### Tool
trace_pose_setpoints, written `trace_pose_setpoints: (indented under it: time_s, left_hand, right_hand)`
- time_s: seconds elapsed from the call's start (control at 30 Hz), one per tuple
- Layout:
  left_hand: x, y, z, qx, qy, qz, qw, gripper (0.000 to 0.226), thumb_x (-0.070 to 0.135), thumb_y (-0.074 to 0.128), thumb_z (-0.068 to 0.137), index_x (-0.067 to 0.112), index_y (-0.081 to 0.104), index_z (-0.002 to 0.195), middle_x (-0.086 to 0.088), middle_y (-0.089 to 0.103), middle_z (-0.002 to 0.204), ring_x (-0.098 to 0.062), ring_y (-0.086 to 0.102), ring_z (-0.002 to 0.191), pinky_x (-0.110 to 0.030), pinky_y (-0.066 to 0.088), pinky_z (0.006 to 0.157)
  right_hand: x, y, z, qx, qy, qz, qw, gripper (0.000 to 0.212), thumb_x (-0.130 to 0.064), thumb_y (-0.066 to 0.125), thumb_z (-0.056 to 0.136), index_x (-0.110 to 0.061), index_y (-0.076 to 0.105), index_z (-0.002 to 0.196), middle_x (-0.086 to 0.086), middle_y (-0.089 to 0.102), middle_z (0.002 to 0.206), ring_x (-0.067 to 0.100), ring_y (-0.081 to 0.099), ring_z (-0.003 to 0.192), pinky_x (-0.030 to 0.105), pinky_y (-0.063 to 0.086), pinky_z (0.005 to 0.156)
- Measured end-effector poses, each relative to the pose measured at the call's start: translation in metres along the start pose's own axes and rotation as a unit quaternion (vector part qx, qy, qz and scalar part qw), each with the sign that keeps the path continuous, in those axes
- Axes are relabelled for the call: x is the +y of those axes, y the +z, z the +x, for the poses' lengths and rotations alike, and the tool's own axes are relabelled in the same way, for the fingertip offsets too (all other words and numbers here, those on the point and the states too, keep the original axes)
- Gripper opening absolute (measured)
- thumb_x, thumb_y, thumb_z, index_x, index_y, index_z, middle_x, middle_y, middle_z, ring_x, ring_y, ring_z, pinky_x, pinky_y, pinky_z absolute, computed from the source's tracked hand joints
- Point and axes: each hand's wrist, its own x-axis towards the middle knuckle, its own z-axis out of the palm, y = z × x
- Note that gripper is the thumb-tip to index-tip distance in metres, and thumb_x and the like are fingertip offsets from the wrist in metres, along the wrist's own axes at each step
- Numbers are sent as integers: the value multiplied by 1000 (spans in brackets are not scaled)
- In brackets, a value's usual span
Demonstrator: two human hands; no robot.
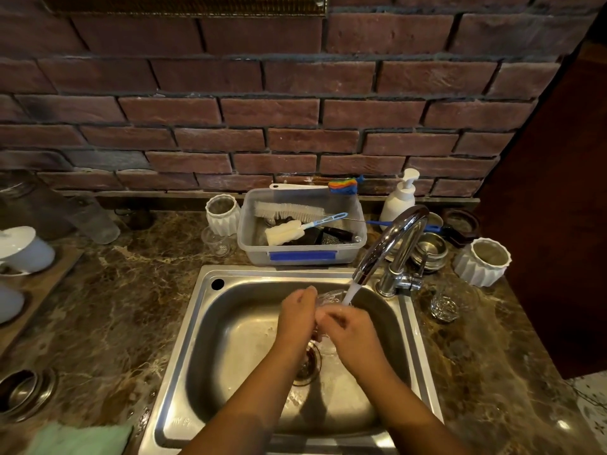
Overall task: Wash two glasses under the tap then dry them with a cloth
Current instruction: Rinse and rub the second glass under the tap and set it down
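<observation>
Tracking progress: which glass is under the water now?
The glass gripped by the left hand and right hand under the tap stream; the second glass stands on the counter, right of the sink.

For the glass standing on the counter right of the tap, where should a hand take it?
Wrap the glass round its side wall, from the front or above: it looks upright, with the tap at its left and a white cup behind.
</observation>
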Motion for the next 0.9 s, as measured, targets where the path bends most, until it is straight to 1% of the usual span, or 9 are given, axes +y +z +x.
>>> trace_pose_setpoints:
  time_s: [0.07, 0.13, 0.23, 0.33, 0.43, 0.53, 0.63, 0.8, 0.9]
  left_hand:
    - [-3, -3, -5, 24, 147, 75, 986, 21, 27, 51, 102, 15, 62, 90, -7, 65, 87, -19, 63, 80, -30, 52, 66]
    - [-7, -7, -10, 42, 287, 214, 933, 12, 26, 54, 100, 19, 59, 92, 2, 60, 88, -11, 59, 80, -21, 47, 67]
    - [-11, -12, -8, 39, 366, 300, 880, 7, 25, 53, 99, 21, 58, 97, 8, 55, 91, -7, 54, 81, -18, 44, 67]
    - [-7, -12, -11, 6, 268, 189, 945, 13, 24, 52, 101, 21, 62, 92, 2, 63, 89, -11, 62, 80, -22, 51, 65]
    - [6, -3, -16, -31, 27, 8, 999, 23, 30, 51, 102, 15, 68, 97, -15, 71, 96, -22, 67, 87, -33, 53, 69]
    - [9, -16, -9, -124, -200, -119, 965, 35, 42, 63, 95, 10, 72, 106, -16, 73, 109, -25, 68, 94, -36, 57, 78]
    - [2, -27, -5, -212, -238, -215, 923, 33, 39, 65, 92, 7, 73, 97, -13, 70, 97, -20, 66, 70, -28, 54, 56]
    - [-3, -5, -5, -45, -86, -108, 989, 24, 27, 55, 97, 6, 67, 95, -13, 65, 88, -24, 59, 80, -34, 49, 64]
    - [-3, -2, -6, 4, 121, 81, 989, 19, 24, 54, 100, 12, 66, 90, -6, 68, 86, -22, 66, 82, -35, 55, 70]
  right_hand:
    - [-2, 4, 6, 38, 117, 174, 977, 21, -20, 59, 97, -7, 74, 91, 14, 76, 86, 23, 71, 88, 48, 56, 85]
    - [1, 4, 9, 26, 242, 386, 890, 27, -28, 53, 101, -8, 71, 109, 16, 76, 108, 30, 70, 106, 51, 53, 94]
    - [8, -2, 11, 5, 270, 445, 854, 33, -31, 47, 104, -9, 68, 115, 21, 72, 117, 33, 68, 111, 53, 50, 97]
    - [6, -2, 14, 27, 177, 268, 947, 31, -33, 55, 100, -7, 71, 106, 19, 75, 103, 33, 71, 101, 43, 56, 92]
    - [4, -5, 12, 13, 10, -14, 1000, 27, -28, 54, 99, -10, 73, 91, 3, 72, 80, 22, 69, 78, 17, 53, 69]
    - [1, -14, 4, -77, -136, -295, 943, 28, -43, 50, 98, -28, 73, 95, -6, 73, 88, 9, 67, 87, 30, 52, 89]
    - [-5, -23, 0, -145, -210, -434, 864, 26, -43, 50, 100, -27, 69, 109, -5, 72, 107, 10, 62, 105, 32, 33, 109]
    - [4, -8, -1, -66, -67, -149, 984, 23, -32, 56, 99, -21, 75, 94, -5, 75, 86, 5, 69, 80, 28, 56, 77]
    - [0, 1, 5, 31, 134, 113, 984, 28, -30, 53, 101, -13, 74, 96, 5, 78, 89, 14, 73, 87, 33, 57, 81]
